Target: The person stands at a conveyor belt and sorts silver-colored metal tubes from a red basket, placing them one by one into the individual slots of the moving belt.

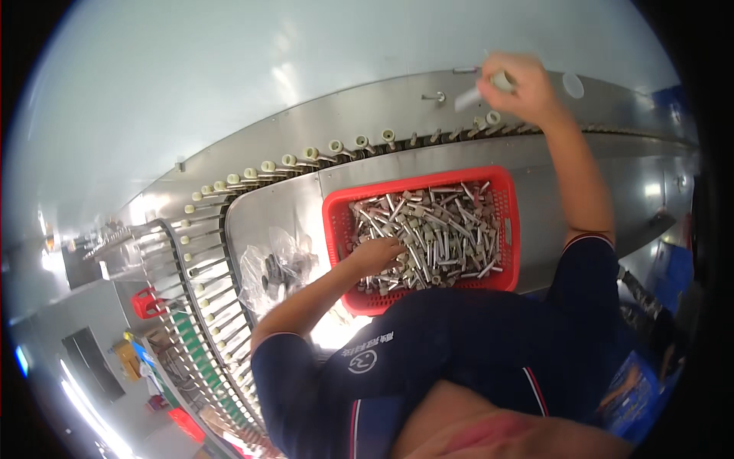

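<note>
A red plastic basket [514, 229] stands in front of me, filled with a heap of short metal rods with pale greenish heads [428, 229]. My left hand [378, 256] reaches over the basket's left side and touches the heap, its fingertips hidden among the pieces. Beyond the basket at the far right, my raised right hand [520, 83] is closed round a pale-headed piece [501, 81], blurred by motion. Below that hand runs a line of upright rods with pale round heads [336, 147], set along a conveyor chain.
The conveyor chain [222, 237] curves round at the left, carrying more rods. A clear plastic bag [279, 268] with dark things inside lies left of the basket. A metal panel [382, 111] rises behind the chain. Blue containers [673, 275] stand at the right.
</note>
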`<state>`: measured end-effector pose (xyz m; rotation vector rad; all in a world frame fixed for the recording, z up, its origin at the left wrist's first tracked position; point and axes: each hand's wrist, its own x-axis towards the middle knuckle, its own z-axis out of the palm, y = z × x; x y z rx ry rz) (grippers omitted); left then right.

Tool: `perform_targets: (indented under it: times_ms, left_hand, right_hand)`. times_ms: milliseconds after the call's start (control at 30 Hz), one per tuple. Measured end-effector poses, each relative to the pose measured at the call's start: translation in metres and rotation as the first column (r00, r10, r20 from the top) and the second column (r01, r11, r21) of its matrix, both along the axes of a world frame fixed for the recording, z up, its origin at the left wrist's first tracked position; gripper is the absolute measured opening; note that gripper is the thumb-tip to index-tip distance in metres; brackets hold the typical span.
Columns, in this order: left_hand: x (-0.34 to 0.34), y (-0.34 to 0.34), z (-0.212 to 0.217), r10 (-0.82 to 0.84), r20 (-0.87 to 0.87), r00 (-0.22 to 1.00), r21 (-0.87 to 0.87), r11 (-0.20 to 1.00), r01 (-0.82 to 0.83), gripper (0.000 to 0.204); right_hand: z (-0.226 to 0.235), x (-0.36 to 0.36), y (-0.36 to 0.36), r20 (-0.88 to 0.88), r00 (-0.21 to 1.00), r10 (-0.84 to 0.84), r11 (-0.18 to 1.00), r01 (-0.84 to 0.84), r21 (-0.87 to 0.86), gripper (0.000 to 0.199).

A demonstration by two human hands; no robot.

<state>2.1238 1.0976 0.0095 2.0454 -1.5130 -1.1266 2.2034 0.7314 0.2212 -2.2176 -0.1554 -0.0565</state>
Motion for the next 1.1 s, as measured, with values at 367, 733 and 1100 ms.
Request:
perform_targets:
  times_ms: [367, 733, 1100]
  left_hand:
    - [0.131, -0.084, 0.098, 0.530, 0.281, 0.800, -0.715, 0.672, -0.194, 0.012]
    - [0.279, -0.292, -0.127, 0.333, 0.363, 0.871, -0.003, 0.935, -0.356, 0.036]
    - [0.134, -0.173, 0.139, -0.147, 0.159, 0.976, -0.245, 0.952, 0.183, 0.026]
  right_hand:
    - [-0.145, -0.134, -0.038, -0.220, 0.945, -0.241, 0.949, 0.182, -0.256, 0.047]
    - [-0.156, -0.075, -0.128, -0.073, 0.752, -0.655, 0.676, 0.626, 0.390, 0.023]
    - [-0.210, -0.222, -0.003, -0.319, 0.935, 0.152, 0.983, -0.111, 0.144, 0.047]
